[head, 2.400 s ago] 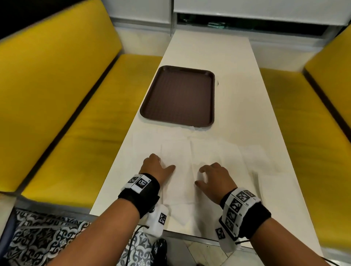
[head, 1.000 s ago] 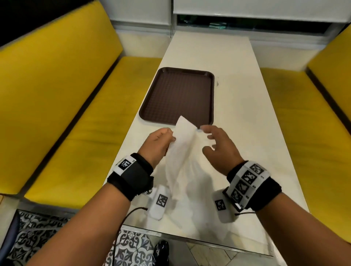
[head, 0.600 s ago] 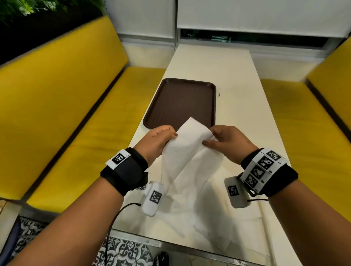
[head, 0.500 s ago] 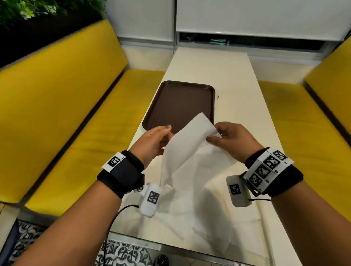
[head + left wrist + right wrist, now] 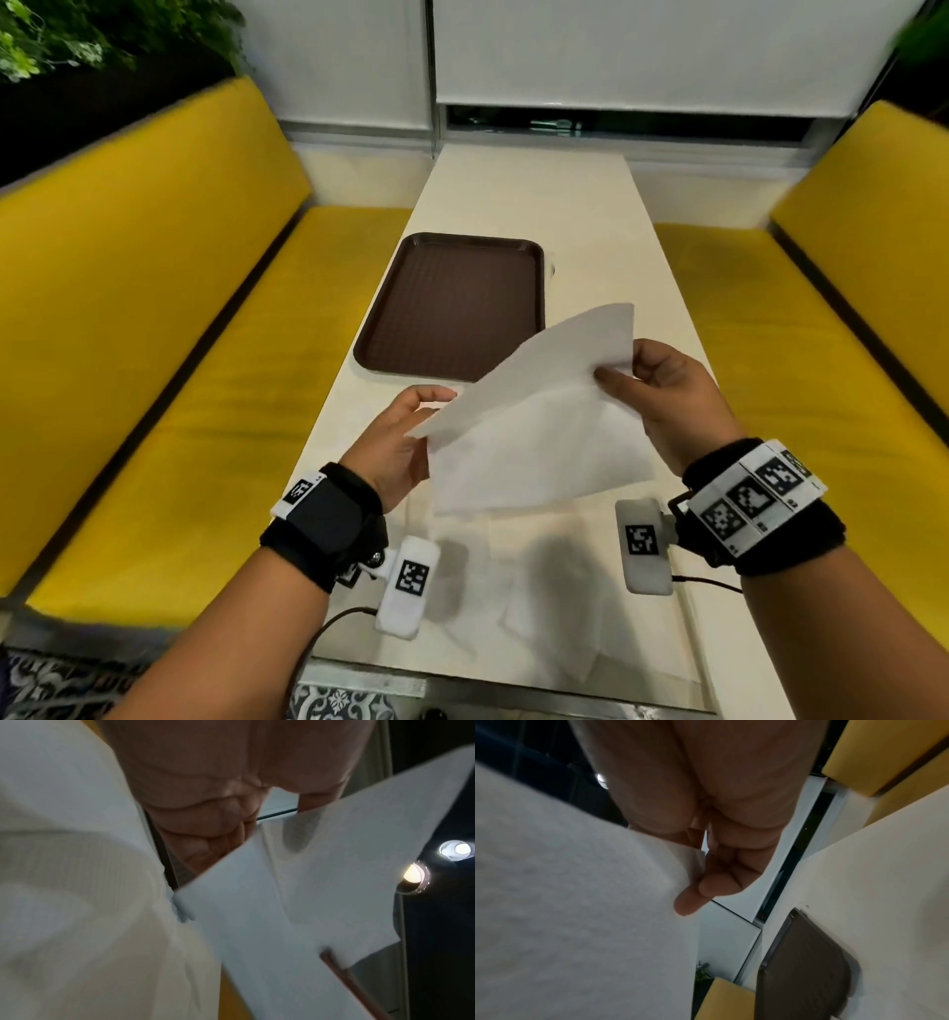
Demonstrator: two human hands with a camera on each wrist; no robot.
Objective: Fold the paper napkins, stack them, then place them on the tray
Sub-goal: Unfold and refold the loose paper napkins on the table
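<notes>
A white paper napkin [image 5: 534, 416] hangs in the air above the near end of the table, its upper flap slanting up to the right. My left hand [image 5: 405, 437] pinches its left corner and my right hand [image 5: 652, 390] pinches its upper right edge. In the left wrist view the napkin [image 5: 308, 892] crosses in front of my curled fingers [image 5: 221, 817]. In the right wrist view my thumb and fingers [image 5: 706, 886] nip the napkin's [image 5: 577, 902] edge. Several more napkins [image 5: 544, 580] lie flat on the table under my hands. The brown tray [image 5: 457, 303] sits bare further up the table.
The long white table [image 5: 590, 221] runs away from me between two yellow benches [image 5: 169, 308]. A window with white blinds [image 5: 616, 51] closes the far end. Patterned floor tiles [image 5: 51, 683] show at the lower left.
Both hands left the flat napkins, picked one up and raised it. Since half a second ago they have moved apart, spreading the napkin wider, its right corner higher.
</notes>
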